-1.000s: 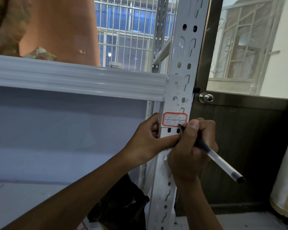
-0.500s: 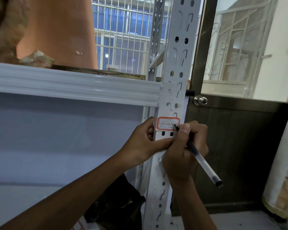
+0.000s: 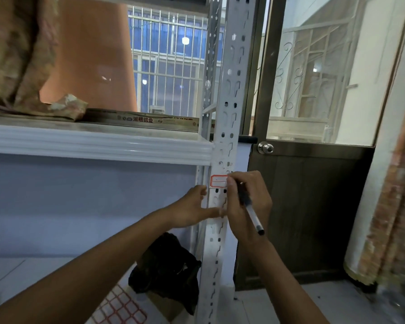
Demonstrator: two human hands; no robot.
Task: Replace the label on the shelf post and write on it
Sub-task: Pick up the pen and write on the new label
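Up close, my right hand pinched the clear-barrelled pen, its tip hidden behind my thumb at the right end of the red-bordered label. That label sat stuck on the white slotted shelf post, just under the shelf edge and directly left of my gripping fingers. My left hand lay relaxed, fingers stretched across the post below the label, thumb raised near its lower left corner, holding nothing.

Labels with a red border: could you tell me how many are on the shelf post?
1. The label sits on the shelf post below the shelf beam, its right end behind the right hand holding the pen. The left hand may hide others.
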